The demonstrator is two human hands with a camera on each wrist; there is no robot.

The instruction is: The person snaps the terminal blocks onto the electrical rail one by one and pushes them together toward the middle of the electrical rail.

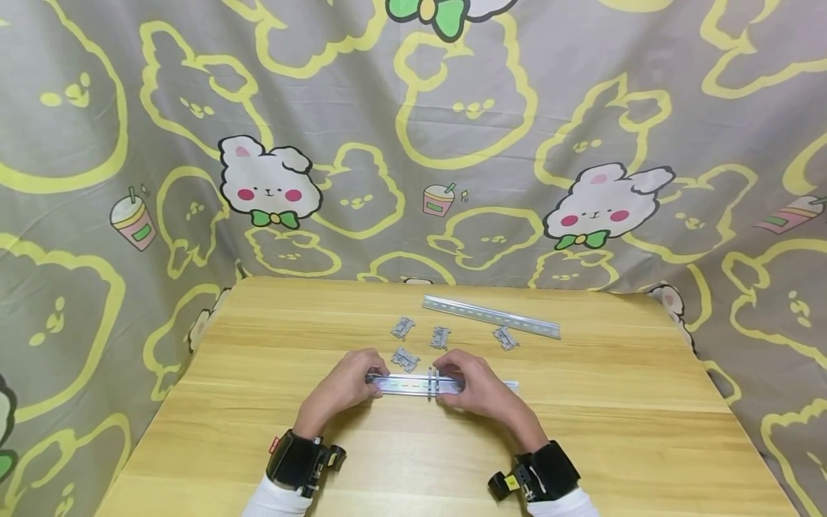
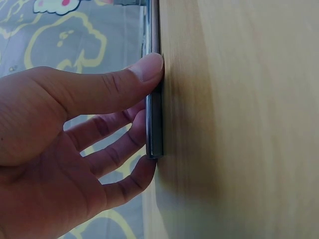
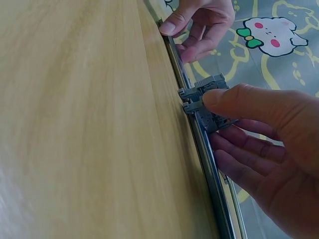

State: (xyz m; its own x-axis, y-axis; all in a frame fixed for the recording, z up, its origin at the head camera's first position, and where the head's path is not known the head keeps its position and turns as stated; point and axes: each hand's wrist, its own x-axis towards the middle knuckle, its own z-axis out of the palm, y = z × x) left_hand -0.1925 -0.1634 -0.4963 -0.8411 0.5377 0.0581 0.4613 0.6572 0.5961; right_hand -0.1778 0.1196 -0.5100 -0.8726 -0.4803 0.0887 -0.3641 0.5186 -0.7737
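Note:
A slotted metal DIN rail (image 1: 403, 385) lies along the table in front of the person. My left hand (image 1: 349, 377) grips its left end, thumb (image 2: 147, 69) on the near edge and fingers on the far side. Two grey terminal blocks (image 1: 431, 384) stand side by side across the rail, right of its middle. My right hand (image 1: 478, 384) pinches the nearer-to-hand terminal block (image 3: 212, 121), its thumb on the near side and its fingers behind. The other terminal block (image 3: 189, 93) sits close against it, toward the left hand. How the blocks' feet meet the rail is partly hidden.
Several loose grey terminal blocks (image 1: 441, 337) lie beyond the rail on the wooden table (image 1: 413, 459). Farther back, a second metal rail (image 1: 491, 317) lies at a slant. A patterned curtain (image 1: 362, 237) surrounds the table's back and sides.

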